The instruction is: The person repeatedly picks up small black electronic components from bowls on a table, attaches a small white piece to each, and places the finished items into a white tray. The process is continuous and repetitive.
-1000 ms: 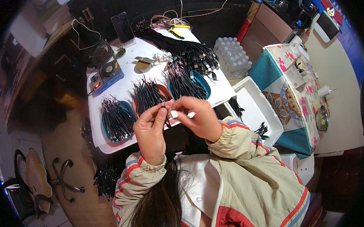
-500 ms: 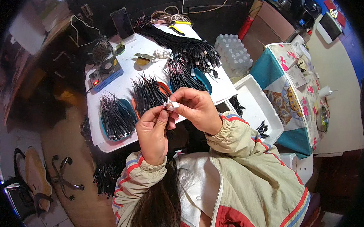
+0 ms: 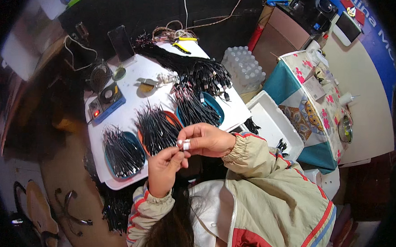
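My left hand (image 3: 165, 169) and my right hand (image 3: 211, 140) meet in front of my chest, fingers pinched together. Between their fingertips sits a small white piece (image 3: 186, 145), too small to tell its kind; both hands appear to grip it. Just beyond them, bundles of short black cables stand in an orange tray (image 3: 174, 120) and two blue trays, the left one (image 3: 138, 143) and the right one (image 3: 216, 108). More black cables with metal plugs (image 3: 211, 74) lie in a heap behind these trays.
On the white table (image 3: 129, 106) are a blue soldering-type unit (image 3: 108, 103) with a red light, a phone (image 3: 121, 43) and yellow-handled pliers (image 3: 181, 48). To the right stand a white foam box (image 3: 268, 120), clear bottles (image 3: 244, 68) and a flowered cloth-covered table (image 3: 314, 96).
The view has shifted, so the table and trays sit further left and lower. My hands remain together, and the white piece has turned slightly between the fingertips.
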Demonstrator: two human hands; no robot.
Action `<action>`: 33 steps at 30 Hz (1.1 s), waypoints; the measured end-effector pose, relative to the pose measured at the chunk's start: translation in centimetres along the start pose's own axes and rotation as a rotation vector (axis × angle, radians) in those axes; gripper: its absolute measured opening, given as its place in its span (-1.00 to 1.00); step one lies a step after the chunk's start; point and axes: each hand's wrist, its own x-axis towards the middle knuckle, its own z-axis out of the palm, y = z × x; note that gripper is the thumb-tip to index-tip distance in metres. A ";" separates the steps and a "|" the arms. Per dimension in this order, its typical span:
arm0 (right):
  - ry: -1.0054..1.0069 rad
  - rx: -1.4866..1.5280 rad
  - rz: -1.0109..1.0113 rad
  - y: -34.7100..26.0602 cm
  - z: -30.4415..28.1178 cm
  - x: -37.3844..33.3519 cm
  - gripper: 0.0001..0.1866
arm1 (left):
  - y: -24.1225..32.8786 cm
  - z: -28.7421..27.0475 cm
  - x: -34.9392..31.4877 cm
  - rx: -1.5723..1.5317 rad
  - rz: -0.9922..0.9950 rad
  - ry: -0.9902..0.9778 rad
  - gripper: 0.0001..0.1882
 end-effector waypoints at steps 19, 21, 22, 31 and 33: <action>0.941 -1.965 -0.043 -15.7 -15.8 17.8 -0.66 | -0.4 -1.8 1.3 -0.230 0.044 0.194 -0.81; 0.826 -1.926 -0.223 -17.4 -13.8 16.7 -0.67 | -0.4 -1.8 1.3 -0.267 0.076 0.188 -0.81; 0.805 -1.868 -0.277 -18.3 -12.5 16.0 -0.67 | -0.4 -1.8 1.1 -0.296 0.085 0.183 -0.81; 0.479 -0.996 -0.604 -14.3 1.4 4.6 -0.86 | 2.8 -1.1 1.7 -0.380 0.229 0.242 -0.79; 0.420 -0.891 -0.543 -9.7 3.4 1.1 -0.87 | 4.4 -1.2 3.1 -0.433 0.263 0.212 -0.79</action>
